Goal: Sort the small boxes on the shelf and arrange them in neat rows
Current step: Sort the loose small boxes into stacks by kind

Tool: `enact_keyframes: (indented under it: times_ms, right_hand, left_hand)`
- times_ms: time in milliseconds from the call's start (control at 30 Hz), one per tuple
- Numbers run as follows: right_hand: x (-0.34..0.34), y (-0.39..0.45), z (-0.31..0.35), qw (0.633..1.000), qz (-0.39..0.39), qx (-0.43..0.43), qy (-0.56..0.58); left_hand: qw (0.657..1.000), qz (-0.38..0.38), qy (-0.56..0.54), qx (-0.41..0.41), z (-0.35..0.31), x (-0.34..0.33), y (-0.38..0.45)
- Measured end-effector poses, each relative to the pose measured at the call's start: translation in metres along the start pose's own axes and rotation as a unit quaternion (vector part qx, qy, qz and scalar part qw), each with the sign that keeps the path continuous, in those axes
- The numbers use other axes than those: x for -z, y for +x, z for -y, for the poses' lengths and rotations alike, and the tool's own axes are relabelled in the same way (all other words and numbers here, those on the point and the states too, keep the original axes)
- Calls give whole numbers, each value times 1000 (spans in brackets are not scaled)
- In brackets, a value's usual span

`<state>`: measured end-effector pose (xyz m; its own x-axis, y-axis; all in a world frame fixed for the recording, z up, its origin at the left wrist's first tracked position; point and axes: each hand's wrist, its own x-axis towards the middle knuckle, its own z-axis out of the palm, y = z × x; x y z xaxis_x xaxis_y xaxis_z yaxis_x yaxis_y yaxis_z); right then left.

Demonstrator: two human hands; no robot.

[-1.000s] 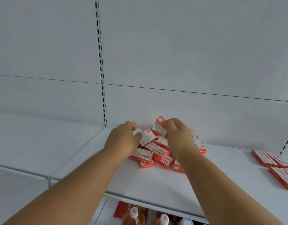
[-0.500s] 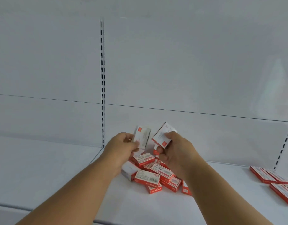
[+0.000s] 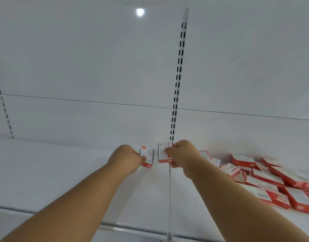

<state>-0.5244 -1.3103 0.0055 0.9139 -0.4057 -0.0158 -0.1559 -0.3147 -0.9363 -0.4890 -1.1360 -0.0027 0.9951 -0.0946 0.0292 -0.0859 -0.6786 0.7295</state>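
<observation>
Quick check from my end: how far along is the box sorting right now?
Barely begun. No neat row shows yet: the shelf section ahead of the hands holds no boxes. In hand: the left hand grips one small box, the right hand grips another box, both held upright near the back panel. Left: the jumbled pile of red-and-white boxes at right.

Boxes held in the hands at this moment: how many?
2. One box is gripped by the left hand; the other box is pinched by the right hand. Both are upright, apart, near the shelf's back panel.
</observation>
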Motion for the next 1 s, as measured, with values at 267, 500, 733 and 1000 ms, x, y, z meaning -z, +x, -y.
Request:
enact_keyframes:
  times_ms: [267,500,733,1000]
  right_hand:
    - [-25,30,-5,988,-30,-35,-146]
    - [-36,23,-2,896,-66,48,-436]
    - [-6,-5,13,886,-142,111,-427]
    - [98,-37,-19,885,-170,94,-423]
  left_hand:
    - [984,35,161,-59,8,-4,42]
    - [976,-9,184,-118,17,-9,49]
    - [968,-13,120,-220,-4,-13,31]
    - [948,59,53,-308,-54,-63,-10]
